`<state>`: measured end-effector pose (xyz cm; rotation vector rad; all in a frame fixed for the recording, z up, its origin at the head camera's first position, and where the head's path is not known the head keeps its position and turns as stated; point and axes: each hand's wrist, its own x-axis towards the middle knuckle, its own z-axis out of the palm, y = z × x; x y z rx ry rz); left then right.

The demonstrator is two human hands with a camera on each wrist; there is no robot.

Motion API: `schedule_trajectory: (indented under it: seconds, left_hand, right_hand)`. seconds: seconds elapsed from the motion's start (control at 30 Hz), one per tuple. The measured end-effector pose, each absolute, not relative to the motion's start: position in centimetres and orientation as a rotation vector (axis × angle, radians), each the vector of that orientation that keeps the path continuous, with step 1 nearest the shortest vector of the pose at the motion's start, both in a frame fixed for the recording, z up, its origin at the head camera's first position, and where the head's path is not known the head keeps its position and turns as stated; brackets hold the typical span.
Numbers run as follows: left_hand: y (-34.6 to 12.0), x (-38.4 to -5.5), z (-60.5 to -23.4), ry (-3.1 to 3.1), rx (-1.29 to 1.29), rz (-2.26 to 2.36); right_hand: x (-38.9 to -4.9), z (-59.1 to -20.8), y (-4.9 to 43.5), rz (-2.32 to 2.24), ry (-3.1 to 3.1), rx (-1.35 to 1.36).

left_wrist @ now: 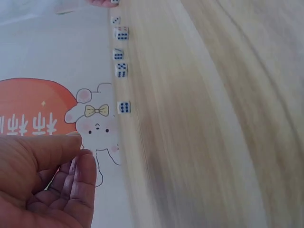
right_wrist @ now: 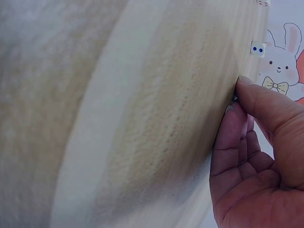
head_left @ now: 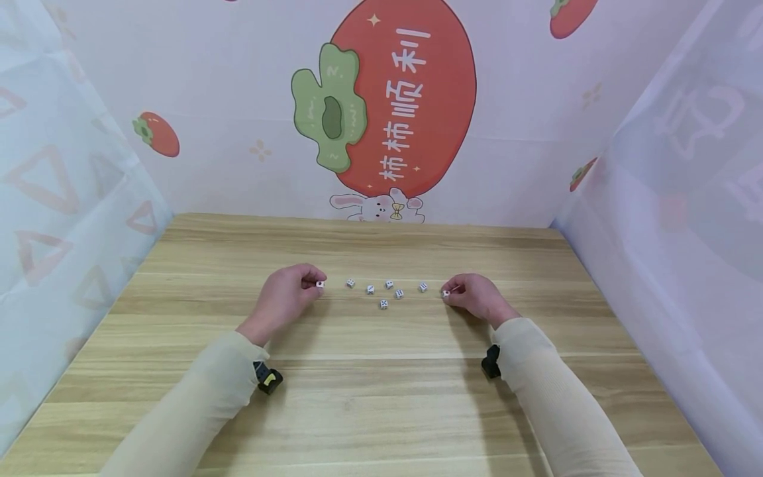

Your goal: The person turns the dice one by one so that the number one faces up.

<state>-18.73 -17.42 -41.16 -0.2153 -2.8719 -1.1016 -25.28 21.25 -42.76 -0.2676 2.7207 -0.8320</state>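
Beyond pale sleeves (head_left: 185, 397), six dice (head_left: 384, 305) are flanked by left hand (head_left: 289, 294) (nine o'clock) and right hand (head_left: 477, 296) (three), each pinching another die (head_left: 320, 284).

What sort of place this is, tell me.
Probably a makeshift tabletop booth: a pale wood-grain table, a white sheet backdrop printed with red fruit, and small white cubic dice on the table.

Six dice (head_left: 384, 304) lie on the bench (head_left: 387, 411), between the left hand (head_left: 286, 291) and right hand (head_left: 475, 296), before the backdrop (head_left: 226, 179).
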Motion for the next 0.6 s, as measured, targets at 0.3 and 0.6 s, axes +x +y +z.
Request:
schedule_trajectory:
  seconds: [0.3,0.6]
  left_hand:
    - [-17.7,-19.7,-41.3,-2.967,-0.257,-0.921]
    - [-17.9,-20.4,-41.6,-3.072,-0.224,-0.832]
  right_hand:
    - [-25.3,-42.8,21.3,-0.816,2.724,-0.263]
    - [-25.5,-42.9,21.3,-0.813,2.722,-0.258]
